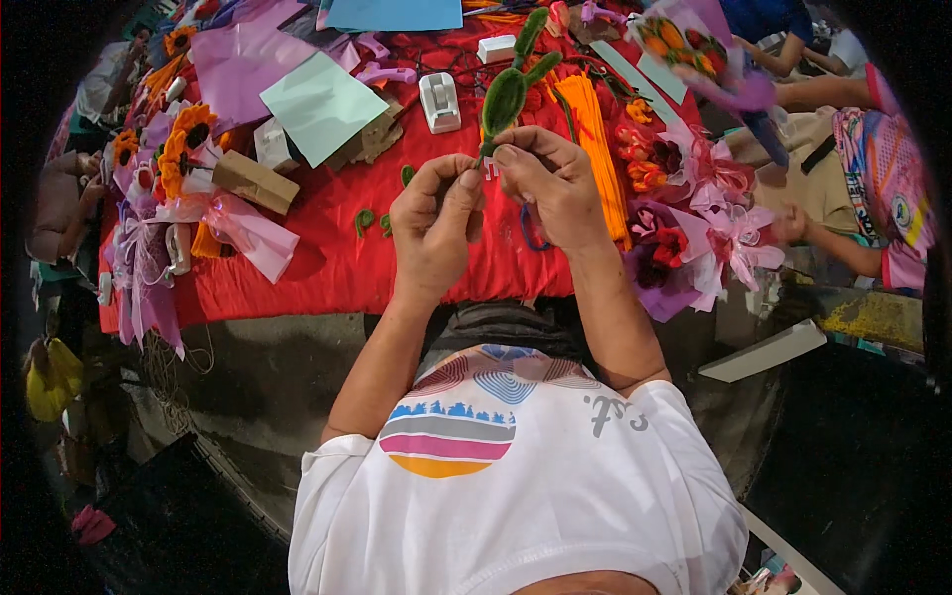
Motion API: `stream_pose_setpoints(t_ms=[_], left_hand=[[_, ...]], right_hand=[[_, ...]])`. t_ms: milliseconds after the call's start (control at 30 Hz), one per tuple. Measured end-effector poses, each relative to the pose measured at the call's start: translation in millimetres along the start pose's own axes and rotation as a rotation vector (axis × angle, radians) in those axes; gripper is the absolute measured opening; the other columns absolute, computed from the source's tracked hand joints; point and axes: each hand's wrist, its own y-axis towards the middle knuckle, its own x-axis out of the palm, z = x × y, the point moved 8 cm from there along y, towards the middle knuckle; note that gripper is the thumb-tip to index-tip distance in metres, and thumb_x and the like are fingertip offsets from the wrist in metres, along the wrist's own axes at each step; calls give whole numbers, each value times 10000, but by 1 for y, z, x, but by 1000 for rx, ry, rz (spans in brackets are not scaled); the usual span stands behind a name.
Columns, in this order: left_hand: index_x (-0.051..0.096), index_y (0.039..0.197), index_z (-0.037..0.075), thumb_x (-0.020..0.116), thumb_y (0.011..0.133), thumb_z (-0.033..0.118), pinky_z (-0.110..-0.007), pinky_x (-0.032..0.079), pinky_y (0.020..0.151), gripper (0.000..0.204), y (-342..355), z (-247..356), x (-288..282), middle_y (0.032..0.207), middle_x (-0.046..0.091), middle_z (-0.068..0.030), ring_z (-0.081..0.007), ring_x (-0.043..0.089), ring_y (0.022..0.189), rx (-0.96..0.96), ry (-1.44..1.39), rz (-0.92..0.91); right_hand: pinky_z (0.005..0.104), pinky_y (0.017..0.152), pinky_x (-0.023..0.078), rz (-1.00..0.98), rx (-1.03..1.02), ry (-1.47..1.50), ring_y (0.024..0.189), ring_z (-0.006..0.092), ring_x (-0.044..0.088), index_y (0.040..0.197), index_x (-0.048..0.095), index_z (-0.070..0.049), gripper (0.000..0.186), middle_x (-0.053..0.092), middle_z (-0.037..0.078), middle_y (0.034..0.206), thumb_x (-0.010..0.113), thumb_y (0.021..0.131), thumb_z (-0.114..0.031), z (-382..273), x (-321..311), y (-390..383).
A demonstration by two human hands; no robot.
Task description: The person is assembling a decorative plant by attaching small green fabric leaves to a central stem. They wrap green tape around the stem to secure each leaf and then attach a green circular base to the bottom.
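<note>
My left hand (436,223) and my right hand (553,188) meet above the red cloth, fingertips pinched close together. Between them they grip the lower end of a fuzzy green pipe-cleaner leaf stem (506,96). It stands nearly upright, with a broad oval leaf low down and narrower loops higher up. Small curled green pipe-cleaner pieces (364,221) lie on the cloth left of my left hand. To the right of my right hand runs a bundle of orange pipe cleaners (592,154). My fingers partly cover the stem's bottom end.
A white tape dispenser (440,102) stands on the red-covered table (327,263), near a pale green sheet (323,107). Wrapped flower bouquets crowd the left side (183,149) and the right side (684,213). At the right, another person's arm (823,94) reaches toward a bouquet (684,45).
</note>
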Motion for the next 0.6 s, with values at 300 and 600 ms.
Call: stream_pose_setpoints(t_ms=[300,600], left_hand=[[503,957,2,477,898,136,-173,334,431,149,0,1,8,676,493,23,-27,420,525,43,-26,-9],[500,938,-2,492,880,73,-168,394,465,94,1,10,10,701,519,1,-29,473,563,130,117,78]], right_hand=[[175,542,395,6,63,259,613,30,492,929,595,-27,146,579,-23,740,608,809,-109,13,8,1],[166,582,389,105,-12,89,655,21,496,894,610,-28,131,582,-29,755,620,799,-117,9,2,1]])
